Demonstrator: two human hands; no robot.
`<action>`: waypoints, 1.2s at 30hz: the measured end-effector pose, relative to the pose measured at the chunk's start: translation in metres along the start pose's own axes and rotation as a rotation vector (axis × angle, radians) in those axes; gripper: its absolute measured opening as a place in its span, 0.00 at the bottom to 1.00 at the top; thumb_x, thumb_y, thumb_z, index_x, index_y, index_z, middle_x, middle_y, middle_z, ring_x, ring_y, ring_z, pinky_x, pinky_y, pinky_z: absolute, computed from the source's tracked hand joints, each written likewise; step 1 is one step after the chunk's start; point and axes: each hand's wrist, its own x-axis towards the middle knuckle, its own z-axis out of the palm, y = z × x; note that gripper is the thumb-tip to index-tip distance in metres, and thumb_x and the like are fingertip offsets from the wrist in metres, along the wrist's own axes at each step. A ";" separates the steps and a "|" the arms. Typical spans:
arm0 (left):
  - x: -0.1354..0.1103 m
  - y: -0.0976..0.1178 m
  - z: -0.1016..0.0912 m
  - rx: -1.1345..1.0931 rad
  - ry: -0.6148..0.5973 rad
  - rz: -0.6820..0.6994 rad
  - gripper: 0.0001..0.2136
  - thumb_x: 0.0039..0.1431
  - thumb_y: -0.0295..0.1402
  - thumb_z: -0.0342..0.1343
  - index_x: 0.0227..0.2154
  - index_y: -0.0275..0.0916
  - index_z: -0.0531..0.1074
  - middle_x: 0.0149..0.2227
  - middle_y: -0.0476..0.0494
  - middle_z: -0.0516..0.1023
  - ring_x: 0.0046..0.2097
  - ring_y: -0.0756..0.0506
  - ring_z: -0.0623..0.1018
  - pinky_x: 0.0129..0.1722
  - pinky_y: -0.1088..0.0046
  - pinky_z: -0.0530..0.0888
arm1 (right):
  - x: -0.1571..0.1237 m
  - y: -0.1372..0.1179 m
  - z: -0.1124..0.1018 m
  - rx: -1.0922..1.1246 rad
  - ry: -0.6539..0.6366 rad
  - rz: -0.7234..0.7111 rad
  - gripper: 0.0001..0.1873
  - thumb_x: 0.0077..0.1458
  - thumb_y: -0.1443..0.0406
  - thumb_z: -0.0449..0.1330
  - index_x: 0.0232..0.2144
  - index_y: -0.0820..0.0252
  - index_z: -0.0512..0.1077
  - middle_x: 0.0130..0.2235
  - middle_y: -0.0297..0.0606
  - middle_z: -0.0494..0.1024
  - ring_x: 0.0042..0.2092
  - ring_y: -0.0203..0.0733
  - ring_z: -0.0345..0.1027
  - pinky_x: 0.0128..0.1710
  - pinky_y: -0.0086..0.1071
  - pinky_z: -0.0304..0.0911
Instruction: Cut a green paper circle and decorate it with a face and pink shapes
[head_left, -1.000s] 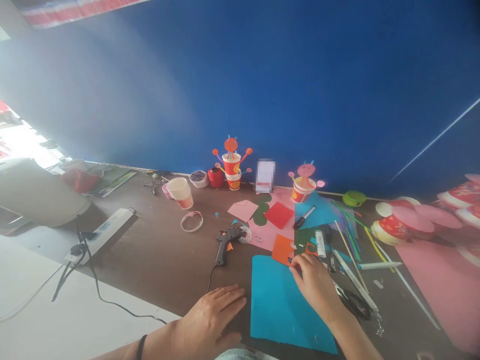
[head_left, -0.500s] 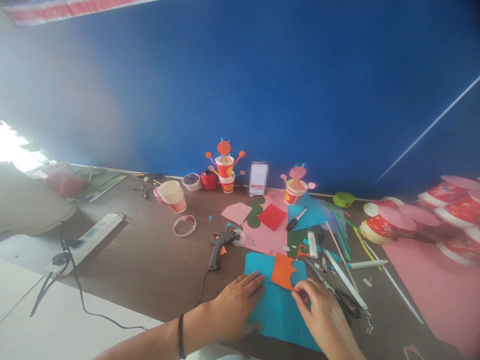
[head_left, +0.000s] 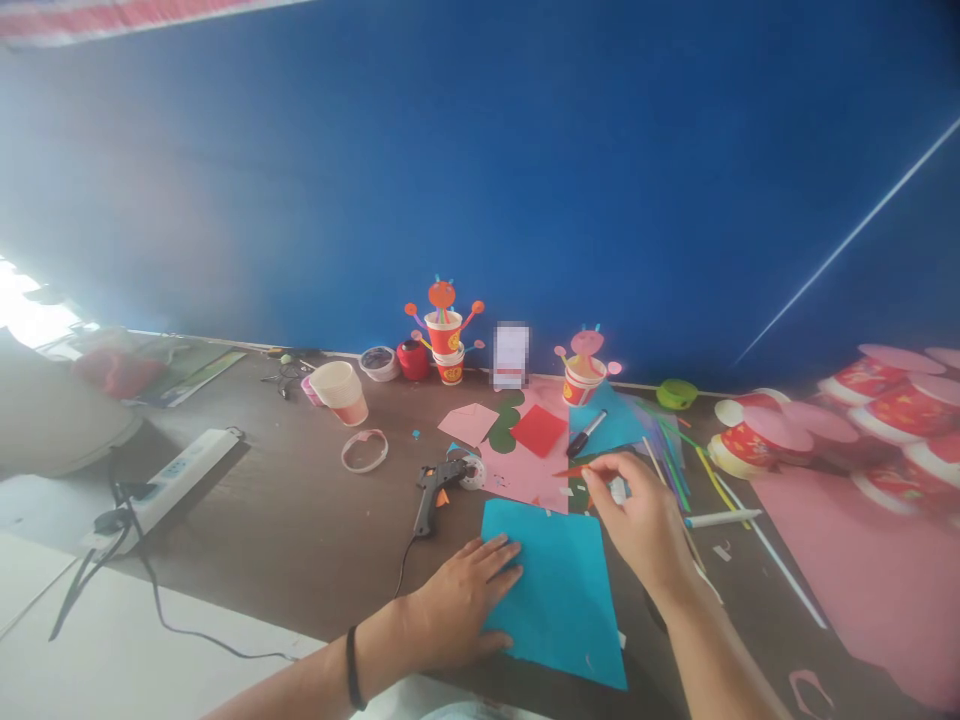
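A light blue paper sheet point(head_left: 559, 585) lies flat on the brown table in front of me. My left hand point(head_left: 457, 605) rests palm down on the sheet's left edge, fingers stretched out. Above the sheet's far right corner my right hand point(head_left: 637, 520) is raised, pinching an orange paper piece point(head_left: 568, 472) seen almost edge-on. Beyond it lie pink, red and dark green papers point(head_left: 529, 450). A black glue gun point(head_left: 433, 490) lies just left of the blue sheet.
Decorated paper-cup figures point(head_left: 444, 335) point(head_left: 583, 370) stand by the blue wall. A marker point(head_left: 586, 434), straws point(head_left: 679, 470) and a pen lie right of my hand. Red cups point(head_left: 757, 440) and a large pink sheet point(head_left: 862, 560) fill the right. A power strip point(head_left: 176, 470) and cable lie at the left.
My right hand lifted the orange piece off the blue sheet and carried it up and away. My left hand slid right onto the blue sheet and stays there.
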 end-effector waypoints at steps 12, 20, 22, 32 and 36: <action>-0.001 -0.010 0.006 -0.048 0.050 0.025 0.37 0.50 0.45 0.59 0.62 0.44 0.53 0.65 0.38 0.50 0.64 0.33 0.52 0.60 0.46 0.53 | -0.026 0.044 0.050 -0.145 -0.171 -0.036 0.08 0.54 0.64 0.56 0.38 0.59 0.68 0.32 0.38 0.74 0.33 0.43 0.70 0.32 0.33 0.63; -0.001 -0.011 0.011 -0.030 0.080 0.038 0.37 0.51 0.45 0.58 0.62 0.45 0.51 0.65 0.40 0.49 0.65 0.35 0.51 0.60 0.46 0.51 | -0.088 0.032 0.055 -0.110 -0.315 -0.110 0.05 0.59 0.65 0.52 0.35 0.55 0.67 0.36 0.38 0.72 0.39 0.44 0.69 0.39 0.37 0.64; -0.001 -0.009 0.010 -0.026 0.076 0.030 0.37 0.51 0.45 0.58 0.62 0.45 0.51 0.65 0.41 0.48 0.65 0.35 0.51 0.61 0.47 0.51 | -0.092 0.034 0.058 -0.074 -0.298 -0.110 0.06 0.60 0.66 0.51 0.33 0.55 0.67 0.35 0.38 0.72 0.38 0.43 0.69 0.38 0.36 0.64; -0.002 -0.003 0.009 -0.050 0.091 0.001 0.36 0.53 0.47 0.55 0.62 0.44 0.50 0.65 0.41 0.49 0.65 0.35 0.52 0.62 0.49 0.49 | -0.094 0.052 0.062 -0.008 -0.208 -0.076 0.07 0.60 0.63 0.51 0.34 0.56 0.68 0.33 0.38 0.75 0.36 0.42 0.71 0.37 0.35 0.65; -0.003 -0.003 0.010 -0.075 0.137 0.014 0.35 0.53 0.48 0.53 0.62 0.45 0.52 0.65 0.41 0.51 0.64 0.34 0.53 0.61 0.49 0.50 | -0.096 0.057 0.062 -0.007 -0.192 -0.052 0.09 0.60 0.61 0.51 0.35 0.56 0.69 0.33 0.38 0.77 0.34 0.41 0.73 0.35 0.33 0.67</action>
